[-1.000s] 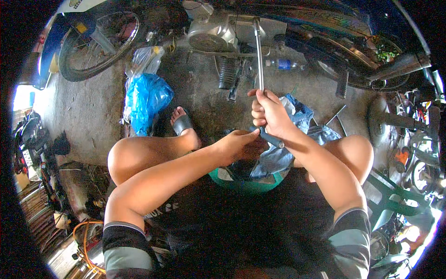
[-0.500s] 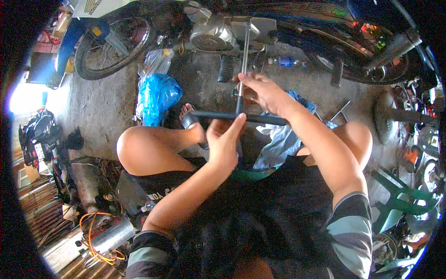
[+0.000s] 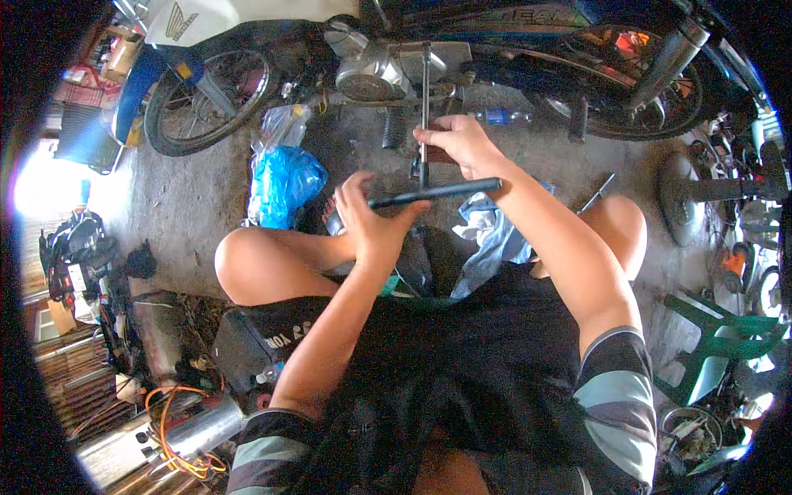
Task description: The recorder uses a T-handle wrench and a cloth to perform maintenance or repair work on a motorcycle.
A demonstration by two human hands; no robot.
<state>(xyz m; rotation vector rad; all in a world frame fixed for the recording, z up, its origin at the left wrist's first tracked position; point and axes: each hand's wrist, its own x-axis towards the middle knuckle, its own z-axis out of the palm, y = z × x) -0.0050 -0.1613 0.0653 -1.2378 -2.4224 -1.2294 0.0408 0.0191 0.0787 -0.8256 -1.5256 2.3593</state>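
Left hand (image 3: 370,221) nearer torso than right hand (image 3: 464,147), thumb spread wide from loosely bent fingers. Right hand farther out, thumb and curled fingers drawn together. Left forearm (image 3: 334,330) and right forearm (image 3: 551,235) slant inward behind hands, elbows bent.

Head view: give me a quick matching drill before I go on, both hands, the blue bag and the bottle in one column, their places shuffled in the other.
1. Left hand
2. Right hand
3. Blue plastic bag
4. Clear bottle

A. On the floor, left of both hands
B. On the long shaft of the T-handle wrench
C. On the floor, just beyond the right hand
D. At the left end of the wrench's crossbar

Pairs: 1-D, 2-B, 3-A, 4-C
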